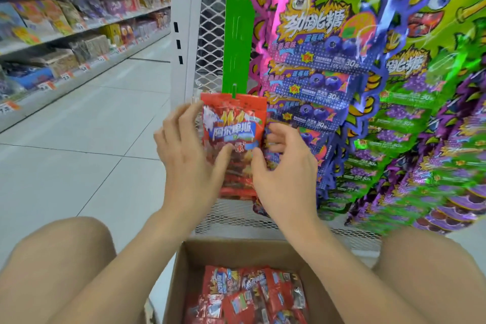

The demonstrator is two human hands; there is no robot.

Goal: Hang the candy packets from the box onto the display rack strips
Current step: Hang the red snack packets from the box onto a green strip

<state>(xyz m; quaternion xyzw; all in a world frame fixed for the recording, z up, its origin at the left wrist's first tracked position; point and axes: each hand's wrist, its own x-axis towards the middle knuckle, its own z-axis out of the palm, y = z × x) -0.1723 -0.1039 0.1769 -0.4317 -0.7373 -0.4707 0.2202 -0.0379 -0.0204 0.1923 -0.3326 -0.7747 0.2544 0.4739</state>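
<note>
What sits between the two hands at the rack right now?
In the head view, a red candy packet hangs from the green strip between them; the left hand touches its left edge, the right hand its lower right.

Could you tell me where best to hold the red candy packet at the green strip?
Probably pinch the red candy packet by its side edges, from the front: it sits flat, facing out, its header at the hook of the green strip.
</note>
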